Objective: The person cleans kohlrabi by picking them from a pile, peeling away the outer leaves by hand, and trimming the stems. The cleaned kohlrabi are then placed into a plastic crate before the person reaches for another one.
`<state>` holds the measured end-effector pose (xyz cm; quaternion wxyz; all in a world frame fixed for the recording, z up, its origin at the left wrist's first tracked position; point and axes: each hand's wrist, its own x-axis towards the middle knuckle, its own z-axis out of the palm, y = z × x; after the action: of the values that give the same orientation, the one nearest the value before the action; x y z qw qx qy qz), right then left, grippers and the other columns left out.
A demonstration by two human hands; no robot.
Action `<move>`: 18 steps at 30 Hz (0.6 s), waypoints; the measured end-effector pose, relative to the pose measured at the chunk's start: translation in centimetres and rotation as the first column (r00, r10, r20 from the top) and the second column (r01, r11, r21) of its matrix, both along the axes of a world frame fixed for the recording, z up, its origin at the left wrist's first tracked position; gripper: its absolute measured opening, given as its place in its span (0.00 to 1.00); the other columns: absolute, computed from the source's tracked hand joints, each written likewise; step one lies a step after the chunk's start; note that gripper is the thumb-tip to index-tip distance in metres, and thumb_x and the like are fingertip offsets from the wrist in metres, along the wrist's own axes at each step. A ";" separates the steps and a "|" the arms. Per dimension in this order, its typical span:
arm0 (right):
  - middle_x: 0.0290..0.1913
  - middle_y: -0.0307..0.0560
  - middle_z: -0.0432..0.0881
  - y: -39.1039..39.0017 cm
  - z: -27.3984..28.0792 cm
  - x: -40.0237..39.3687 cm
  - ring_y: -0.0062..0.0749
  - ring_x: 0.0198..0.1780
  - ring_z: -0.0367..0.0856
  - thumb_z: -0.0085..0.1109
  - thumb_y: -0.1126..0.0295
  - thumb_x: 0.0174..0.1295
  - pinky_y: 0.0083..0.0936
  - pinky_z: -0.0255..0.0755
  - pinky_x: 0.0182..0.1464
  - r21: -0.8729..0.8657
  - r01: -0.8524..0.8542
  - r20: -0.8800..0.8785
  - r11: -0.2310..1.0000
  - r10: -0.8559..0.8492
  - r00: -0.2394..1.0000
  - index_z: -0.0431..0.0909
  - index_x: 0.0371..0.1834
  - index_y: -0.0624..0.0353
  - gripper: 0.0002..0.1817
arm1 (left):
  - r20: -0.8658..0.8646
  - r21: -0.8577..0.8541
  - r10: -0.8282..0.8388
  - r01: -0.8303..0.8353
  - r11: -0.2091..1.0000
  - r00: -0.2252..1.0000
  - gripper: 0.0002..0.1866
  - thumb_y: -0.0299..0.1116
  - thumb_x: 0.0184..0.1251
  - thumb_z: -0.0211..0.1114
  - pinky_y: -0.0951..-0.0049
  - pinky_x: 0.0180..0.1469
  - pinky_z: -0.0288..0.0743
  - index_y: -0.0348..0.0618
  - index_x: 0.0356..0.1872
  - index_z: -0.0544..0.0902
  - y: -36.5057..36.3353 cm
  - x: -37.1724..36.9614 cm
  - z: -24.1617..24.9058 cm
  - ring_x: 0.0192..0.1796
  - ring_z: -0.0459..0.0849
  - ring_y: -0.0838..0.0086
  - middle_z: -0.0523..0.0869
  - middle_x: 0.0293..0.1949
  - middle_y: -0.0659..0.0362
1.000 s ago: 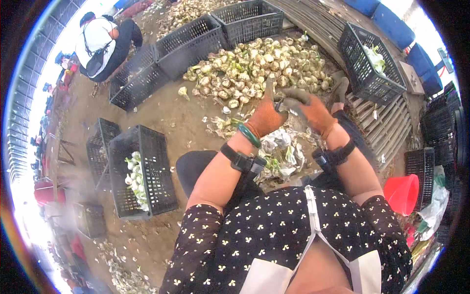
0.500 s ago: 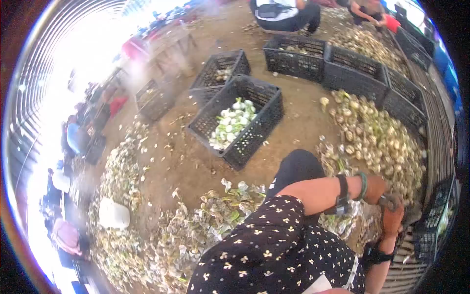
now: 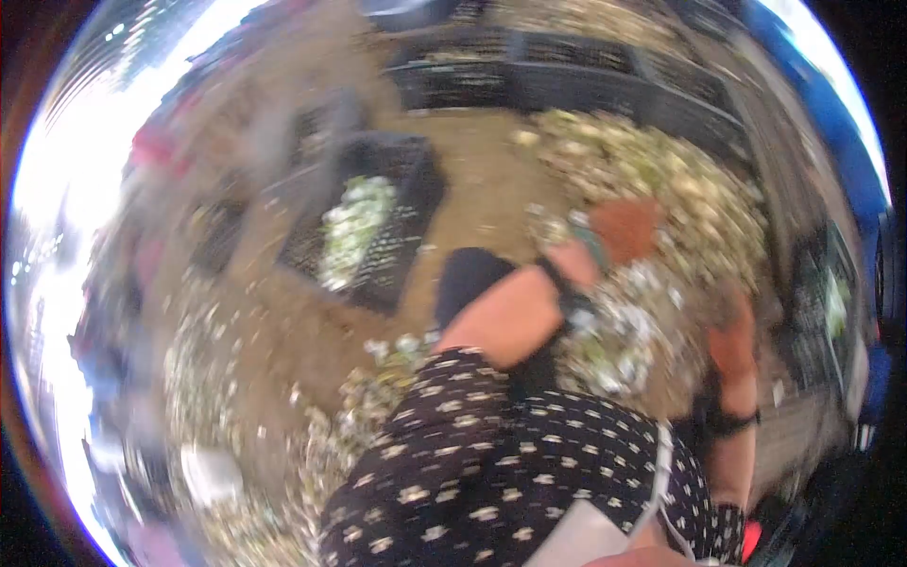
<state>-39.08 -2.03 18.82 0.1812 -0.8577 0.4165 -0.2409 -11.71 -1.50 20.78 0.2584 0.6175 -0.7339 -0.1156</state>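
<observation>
My left hand (image 3: 625, 230) reaches over the near side of a heap of garlic bulbs (image 3: 694, 175). It wears a green bangle and a dark wrist strap, and its fingers are smeared by motion. Lower and to the right, my right hand (image 3: 731, 335) is held apart from the left, beside the heap's near end; blur hides its fingers, so I cannot tell what it grips. Between my hands and my knee lies a pile of pale papery skins and trimmings (image 3: 614, 331). A black crate (image 3: 416, 189) with white, cleaned garlic bulbs (image 3: 357, 231) stands ahead to the left.
A row of black crates (image 3: 567, 85) borders the heap at the back. Another crate (image 3: 817, 312) with pale green contents is at my right. More trimmings (image 3: 350, 416) cover the ground at left, near a white container (image 3: 212, 474).
My hands were together at the heap's near end; now they are apart, the left further forward over the bulbs. The camera view has shifted, and everything is blurred.
</observation>
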 end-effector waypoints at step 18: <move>0.51 0.60 0.71 1.0 3.5 1.5 0.53 0.51 0.68 0.59 0.55 0.52 0.45 0.64 0.52 0.000 0.071 -0.387 0.997 -0.065 0.920 0.65 0.59 0.51 0.30 | 0.039 -0.430 0.123 -0.094 0.898 0.992 0.44 0.33 0.45 0.67 0.61 0.29 0.76 0.51 0.66 0.55 0.7 -1.8 0.4 0.33 0.81 0.57 0.78 0.43 0.49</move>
<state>-37.63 -1.07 22.37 0.0929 -0.8721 0.4753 -0.0701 -13.48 -0.78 21.22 0.3690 0.5892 -0.7140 0.0826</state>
